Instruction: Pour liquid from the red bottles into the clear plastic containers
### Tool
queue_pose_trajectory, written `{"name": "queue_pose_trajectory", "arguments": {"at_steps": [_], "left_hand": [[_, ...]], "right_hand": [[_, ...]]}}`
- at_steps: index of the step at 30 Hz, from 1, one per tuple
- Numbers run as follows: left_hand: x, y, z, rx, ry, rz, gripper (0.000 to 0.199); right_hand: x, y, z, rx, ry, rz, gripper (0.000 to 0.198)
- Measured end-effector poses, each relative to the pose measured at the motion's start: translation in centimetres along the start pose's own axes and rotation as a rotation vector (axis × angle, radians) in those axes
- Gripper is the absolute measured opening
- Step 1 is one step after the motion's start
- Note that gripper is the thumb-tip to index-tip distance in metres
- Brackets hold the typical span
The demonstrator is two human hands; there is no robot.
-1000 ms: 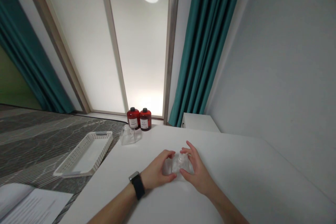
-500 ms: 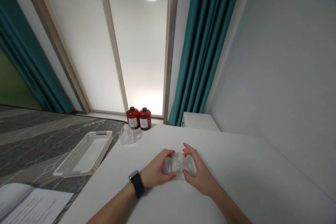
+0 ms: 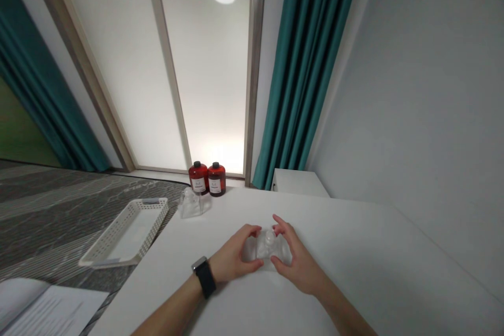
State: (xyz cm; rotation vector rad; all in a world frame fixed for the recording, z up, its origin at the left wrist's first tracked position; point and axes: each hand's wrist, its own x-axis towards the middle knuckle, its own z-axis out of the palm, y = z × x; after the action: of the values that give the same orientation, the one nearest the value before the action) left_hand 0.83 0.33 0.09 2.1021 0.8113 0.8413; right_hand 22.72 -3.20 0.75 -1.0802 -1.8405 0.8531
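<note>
A small clear bottle [image 3: 269,244] with a rounded top stands on the white table, between my two hands. My left hand [image 3: 238,254], with a dark watch on its wrist, curves thumb and fingers around its left side and holds it there. From the right, my right hand [image 3: 293,257] grips it between the thumb and the lower fingers, its index finger lifted. The clear material makes the bottle's exact edges hard to see. A similar clear bottle [image 3: 191,205] rests at the table's far left corner.
Two red bottles [image 3: 198,178] with black caps and white labels stand at the back edge of the white table [image 3: 354,252]. A white perforated basket [image 3: 128,233] lies left of the table. An open booklet [image 3: 55,310] is at the lower left. A white cabinet [image 3: 301,182] stands beyond the table.
Almost nothing differs. My right hand has shifted very slightly left toward the clear bottle, and the view has moved a little.
</note>
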Motion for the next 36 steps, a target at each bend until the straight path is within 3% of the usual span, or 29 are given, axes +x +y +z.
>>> {"name": "queue_pose_trajectory", "arguments": {"at_steps": [6,19,26,31,36], "left_hand": [[0.0,0.1,-0.1,0.003,-0.009,-0.003,0.065],[0.0,0.2,-0.1,0.006,-0.029,0.000,0.067],[0.0,0.2,0.1,-0.025,-0.023,0.021,0.067],[0.0,0.2,0.1,-0.017,-0.008,0.011,0.067],[0.1,0.3,-0.4,-0.100,-0.006,0.019,0.070]], "right_hand": [[0.1,0.6,0.0,0.097,-0.002,-0.002,0.087],[0.5,0.9,0.1,0.245,0.069,-0.018,0.070],[1.0,0.5,0.5,0.333,0.043,0.004,0.064],[1.1,0.9,1.3,0.298,0.112,0.046,0.066],[1.2,0.7,0.7,0.428,0.064,0.050,0.076]]}}
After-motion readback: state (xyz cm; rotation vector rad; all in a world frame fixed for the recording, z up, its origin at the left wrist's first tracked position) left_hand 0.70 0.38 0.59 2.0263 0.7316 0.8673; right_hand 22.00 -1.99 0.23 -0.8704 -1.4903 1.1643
